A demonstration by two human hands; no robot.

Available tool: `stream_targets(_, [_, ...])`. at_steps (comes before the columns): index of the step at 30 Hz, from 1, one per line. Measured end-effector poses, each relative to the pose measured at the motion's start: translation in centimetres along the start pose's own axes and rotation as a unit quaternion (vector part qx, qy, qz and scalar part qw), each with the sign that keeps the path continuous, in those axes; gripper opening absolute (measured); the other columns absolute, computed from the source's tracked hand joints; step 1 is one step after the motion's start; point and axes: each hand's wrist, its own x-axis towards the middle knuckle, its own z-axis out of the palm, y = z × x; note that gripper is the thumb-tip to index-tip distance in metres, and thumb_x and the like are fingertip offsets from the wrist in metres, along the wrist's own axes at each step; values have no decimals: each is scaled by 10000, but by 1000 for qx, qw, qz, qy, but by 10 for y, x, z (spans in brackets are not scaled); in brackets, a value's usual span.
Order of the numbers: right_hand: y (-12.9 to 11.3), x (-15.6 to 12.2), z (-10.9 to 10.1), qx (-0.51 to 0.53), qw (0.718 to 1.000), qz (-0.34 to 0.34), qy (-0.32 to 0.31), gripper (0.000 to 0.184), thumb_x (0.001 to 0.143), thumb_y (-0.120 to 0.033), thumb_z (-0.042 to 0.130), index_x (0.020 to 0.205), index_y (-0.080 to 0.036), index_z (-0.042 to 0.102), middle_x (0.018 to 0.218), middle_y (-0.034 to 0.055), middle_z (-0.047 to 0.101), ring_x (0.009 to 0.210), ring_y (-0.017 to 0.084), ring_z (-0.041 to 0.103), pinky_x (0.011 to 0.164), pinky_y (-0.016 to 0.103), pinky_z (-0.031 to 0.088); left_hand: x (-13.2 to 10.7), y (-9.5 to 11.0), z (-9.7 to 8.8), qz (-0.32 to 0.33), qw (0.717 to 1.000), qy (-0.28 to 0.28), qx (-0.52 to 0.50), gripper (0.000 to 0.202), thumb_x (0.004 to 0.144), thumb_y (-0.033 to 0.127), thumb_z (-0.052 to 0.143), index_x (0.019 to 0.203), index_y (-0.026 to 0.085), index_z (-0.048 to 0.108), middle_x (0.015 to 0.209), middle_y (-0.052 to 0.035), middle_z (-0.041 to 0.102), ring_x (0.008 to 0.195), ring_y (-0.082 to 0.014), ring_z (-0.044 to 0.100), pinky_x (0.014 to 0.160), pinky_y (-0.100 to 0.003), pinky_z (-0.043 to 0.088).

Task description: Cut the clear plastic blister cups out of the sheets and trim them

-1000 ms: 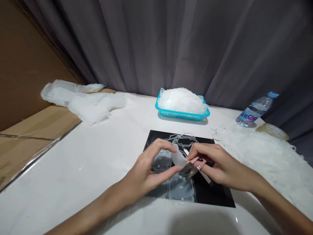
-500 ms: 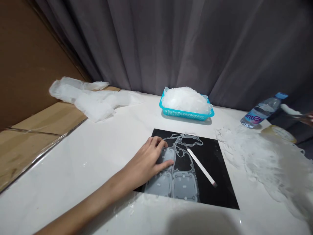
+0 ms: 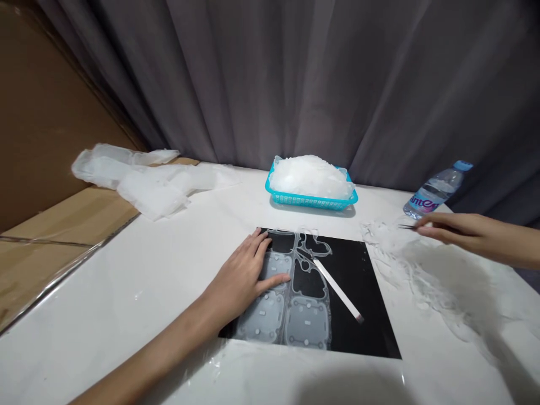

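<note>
My left hand [image 3: 247, 267] lies flat with its fingers apart on a clear molded plastic sheet [image 3: 307, 323], pressing it onto a black mat [image 3: 358, 281]. Rounded rectangular panels show in the sheet; beyond them, some openings are edged by thin loose strips. A white craft knife [image 3: 337, 289] rests slantwise across the mat, its tip by those strips. At the right, my right hand [image 3: 459, 233] pinches dark tweezers [image 3: 407, 226], their points to the left above a heap of clear plastic scraps [image 3: 422, 281]. Nothing can be made out between the points.
A blue basket [image 3: 312, 201] heaped with white translucent pieces stands behind the mat. A water bottle [image 3: 436, 191] is at the back right, close to my right hand. More translucent sheets [image 3: 152, 185] lie at the back left, beside cardboard [image 3: 76, 211]. A grey curtain [image 3: 274, 84] hangs behind.
My right hand has come in from the right edge with the tweezers; the whitish piece at their tips no longer shows there. My left hand now lies flatter on the sheet.
</note>
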Motion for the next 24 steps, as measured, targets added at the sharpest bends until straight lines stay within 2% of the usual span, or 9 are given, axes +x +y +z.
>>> stream_targets(4, [3, 14, 41, -21, 1000, 4, -3, 490, 1009, -637, 480, 1220, -228, 649, 999, 104, 637, 923, 273, 665, 814, 391, 581, 0, -2, 2, -15, 999, -3, 45, 1009, 909, 848, 393, 1522, 50, 459, 1601, -265, 449, 1530, -416, 361, 1233, -580, 367])
stream_targets(6, [7, 20, 61, -49, 999, 4, -2, 439, 1047, -569, 434, 1224, -226, 642, 1002, 102, 620, 919, 268, 659, 819, 391, 579, 1, -4, 0, -29, 998, -18, 47, 1028, 908, 851, 390, 1535, 40, 445, 1607, -258, 443, 1538, -410, 345, 1238, -573, 364])
stream_targets(8, [11, 25, 77, -70, 998, 5, 0, 409, 1086, -471, 353, 1210, -206, 639, 992, 107, 599, 904, 262, 648, 809, 386, 579, 1, -7, -5, -33, 998, -42, 27, 983, 919, 827, 428, 1541, 66, 440, 1627, -230, 424, 1546, -400, 327, 1239, -571, 363])
stream_targets(10, [16, 26, 87, -80, 997, 8, 6, 410, 1097, -395, 304, 1224, -181, 629, 995, 123, 581, 922, 277, 630, 826, 409, 573, 3, -12, -15, -9, 997, -82, -11, 890, 930, 788, 481, 1545, 146, 447, 1669, -169, 376, 1563, -385, 288, 1241, -565, 362])
stream_targets(13, [21, 23, 93, -92, 996, 6, 11, 398, 1087, -340, 315, 1290, -157, 604, 1018, 145, 569, 987, 314, 589, 902, 469, 545, 6, -17, -30, 46, 982, -163, -79, 759, 945, 722, 548, 1554, 284, 433, 1702, -72, 333, 1580, -364, 241, 1250, -567, 343])
stream_targets(17, [27, 20, 96, -106, 994, -7, 2, 408, 1060, -285, 344, 1380, -159, 564, 1038, 152, 557, 999, 327, 552, 946, 500, 524, 11, -24, -41, 57, 964, -222, -132, 714, 914, 706, 616, 1520, 355, 473, 1681, -32, 381, 1573, -370, 243, 1253, -606, 307])
stream_targets(20, [30, 19, 100, -118, 993, -13, -3, 483, 1011, -195, 352, 1473, -151, 484, 1094, 170, 543, 1041, 342, 533, 970, 527, 517, 14, -33, -39, 73, 959, -222, -162, 691, 895, 678, 668, 1500, 389, 504, 1663, -20, 409, 1558, -358, 274, 1249, -602, 311])
stream_targets(24, [31, 18, 105, -130, 991, -20, -6, 565, 969, -128, 356, 1531, -151, 407, 1133, 185, 535, 1080, 356, 524, 977, 543, 520, 18, -45, -31, 108, 958, -188, -190, 581, 914, 615, 689, 1447, 412, 577, 1614, -29, 473, 1491, -335, 386, 1219, -574, 360])
